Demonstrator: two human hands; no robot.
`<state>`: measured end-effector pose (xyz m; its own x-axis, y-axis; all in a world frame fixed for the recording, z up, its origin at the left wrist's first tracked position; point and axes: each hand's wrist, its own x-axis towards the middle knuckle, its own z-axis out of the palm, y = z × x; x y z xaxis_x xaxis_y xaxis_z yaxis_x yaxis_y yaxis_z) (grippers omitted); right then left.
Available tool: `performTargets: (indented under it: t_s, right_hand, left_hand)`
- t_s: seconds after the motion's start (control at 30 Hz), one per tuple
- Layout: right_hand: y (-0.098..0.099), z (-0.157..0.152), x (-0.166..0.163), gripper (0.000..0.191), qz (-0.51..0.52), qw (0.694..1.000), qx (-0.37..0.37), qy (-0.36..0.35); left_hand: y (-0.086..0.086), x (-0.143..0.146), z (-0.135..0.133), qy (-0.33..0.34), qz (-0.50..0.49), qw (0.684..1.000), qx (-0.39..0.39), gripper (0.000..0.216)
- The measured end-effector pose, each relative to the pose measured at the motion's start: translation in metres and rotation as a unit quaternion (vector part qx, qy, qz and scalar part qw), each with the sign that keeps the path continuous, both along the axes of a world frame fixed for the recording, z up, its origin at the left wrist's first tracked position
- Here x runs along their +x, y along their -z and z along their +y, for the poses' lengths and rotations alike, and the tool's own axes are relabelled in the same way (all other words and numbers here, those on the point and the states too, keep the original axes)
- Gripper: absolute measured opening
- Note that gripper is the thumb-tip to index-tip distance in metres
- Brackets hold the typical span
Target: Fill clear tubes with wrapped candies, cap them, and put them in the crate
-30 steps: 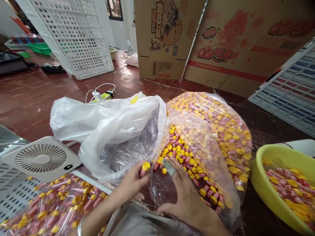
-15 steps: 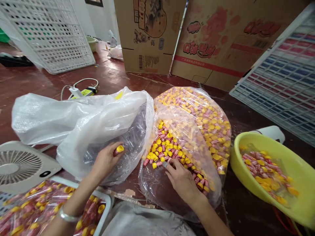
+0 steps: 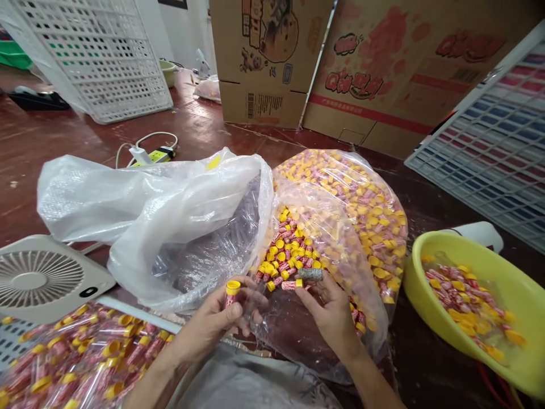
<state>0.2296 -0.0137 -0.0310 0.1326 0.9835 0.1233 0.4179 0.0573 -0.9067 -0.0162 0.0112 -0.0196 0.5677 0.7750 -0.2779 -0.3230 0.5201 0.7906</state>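
Note:
My left hand (image 3: 219, 312) is closed on a small red-and-white tube with a yellow cap (image 3: 232, 291), held upright between thumb and fingers. Something clear shows beside its fingers, too blurred to make out. My right hand (image 3: 330, 309) pinches another yellow-capped tube (image 3: 292, 285), lying sideways with its cap toward the thumb. A grey wrapping (image 3: 310, 274) covers one finger of that hand. Just beyond it, many such tubes (image 3: 281, 255) spill at the mouth of a large clear bag (image 3: 336, 227). Left of this lies an open whitish bag (image 3: 170, 210) with clear plastic pieces inside.
A yellow basin (image 3: 419, 295) with more tubes stands at the right. At the lower left are a fan (image 3: 38, 278) and a crate (image 3: 140, 313) of clear-packed tubes. Cardboard boxes (image 3: 264, 108) and white plastic crates (image 3: 166, 99) stand behind, near a power strip (image 3: 155, 156).
My left hand has come out of the whitish bag, back and to the right, with its tube. My right hand has lifted a tube off the pile. The view has shifted slightly.

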Motion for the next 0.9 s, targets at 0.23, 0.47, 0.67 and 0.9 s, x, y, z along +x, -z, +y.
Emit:
performTargets:
  t_s: [0.23, 0.47, 0.67, 0.9]
  right_hand:
    - [-0.031, 0.006, -0.014, 0.022, 0.121, 0.989, -0.054, -0.067]
    - [-0.042, 0.004, -0.026, 0.032, -0.077, 0.97, 0.03, -0.227]
    - [-0.021, -0.002, -0.046, 0.059, -0.199, 0.948, 0.187, -0.164]
    - [-0.023, 0.003, -0.029, 0.078, -0.27, 0.93, 0.112, -0.221]
  left_hand:
    - [-0.01, 0.021, -0.005, 0.041, 0.049, 0.998, 0.019, 0.032]
    - [-0.006, 0.028, -0.006, 0.013, 0.035, 0.999, -0.002, 0.031]
    - [-0.006, 0.04, -0.009, -0.017, -0.044, 0.996, -0.079, 0.034]
    - [-0.009, 0.004, 0.02, 0.01, 0.209, 0.97, 0.123, 0.02]
